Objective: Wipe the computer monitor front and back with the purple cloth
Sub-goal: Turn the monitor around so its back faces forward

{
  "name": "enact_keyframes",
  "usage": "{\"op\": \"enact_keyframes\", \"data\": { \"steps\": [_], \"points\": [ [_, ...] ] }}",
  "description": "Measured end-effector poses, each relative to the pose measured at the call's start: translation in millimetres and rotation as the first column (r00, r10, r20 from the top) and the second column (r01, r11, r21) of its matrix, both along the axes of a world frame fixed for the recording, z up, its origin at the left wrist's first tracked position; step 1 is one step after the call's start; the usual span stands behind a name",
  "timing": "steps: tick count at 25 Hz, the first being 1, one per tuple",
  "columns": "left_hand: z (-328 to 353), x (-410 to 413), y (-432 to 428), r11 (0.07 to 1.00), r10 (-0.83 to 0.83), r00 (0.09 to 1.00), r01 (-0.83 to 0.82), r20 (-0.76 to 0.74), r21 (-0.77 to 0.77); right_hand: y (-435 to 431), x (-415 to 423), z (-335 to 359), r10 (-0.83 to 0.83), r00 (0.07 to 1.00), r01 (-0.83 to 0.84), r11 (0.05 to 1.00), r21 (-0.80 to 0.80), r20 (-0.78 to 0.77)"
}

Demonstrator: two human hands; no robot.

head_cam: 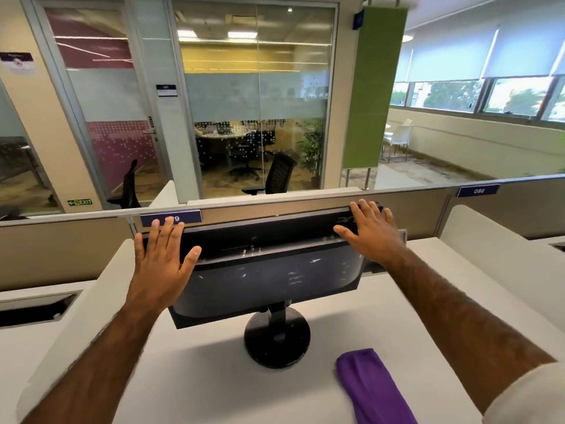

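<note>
A black computer monitor stands on a round black base on the white desk, its dusty back shell turned toward me. My left hand lies flat with straight fingers on the monitor's upper left corner. My right hand lies flat with spread fingers on the upper right corner. The purple cloth lies folded on the desk at the lower right, beside the base, with neither hand touching it.
A beige cubicle partition with blue number tags runs right behind the monitor. White side dividers flank the desk. A cable slot opens in the neighbouring desk at left. Glass meeting rooms and office chairs lie beyond.
</note>
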State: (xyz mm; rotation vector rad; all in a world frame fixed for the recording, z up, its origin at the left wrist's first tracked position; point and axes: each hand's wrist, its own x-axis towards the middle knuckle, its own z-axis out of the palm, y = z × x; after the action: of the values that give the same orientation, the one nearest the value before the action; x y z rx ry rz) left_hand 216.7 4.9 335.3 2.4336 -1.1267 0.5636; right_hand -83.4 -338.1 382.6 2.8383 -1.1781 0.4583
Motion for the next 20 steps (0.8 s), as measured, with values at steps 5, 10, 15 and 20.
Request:
{"op": "enact_keyframes", "data": {
  "steps": [5, 10, 15, 20],
  "points": [
    [1, 6, -2, 0.999, -0.04, 0.999, 0.04, 0.015, -0.004, 5, -2, 2, -0.013, 1.0, 0.013, 1.0, 0.026, -0.004],
    [5, 8, 1, 0.998, -0.064, 0.998, 0.064, 0.01, 0.015, 6, -3, -4, -0.005, 1.0, 0.005, 1.0, 0.027, 0.006],
    [16, 1, 2, 0.995, -0.079, 0.997, 0.079, -0.003, 0.068, -1, -4, -6, -0.016, 1.0, 0.016, 1.0, 0.003, 0.022],
    [18, 0, 6, 0.992, -0.058, 0.998, 0.06, -0.024, 0.107, 2, -1, -10, -0.031, 0.998, 0.032, 0.999, -0.005, 0.045]
  ]
}}
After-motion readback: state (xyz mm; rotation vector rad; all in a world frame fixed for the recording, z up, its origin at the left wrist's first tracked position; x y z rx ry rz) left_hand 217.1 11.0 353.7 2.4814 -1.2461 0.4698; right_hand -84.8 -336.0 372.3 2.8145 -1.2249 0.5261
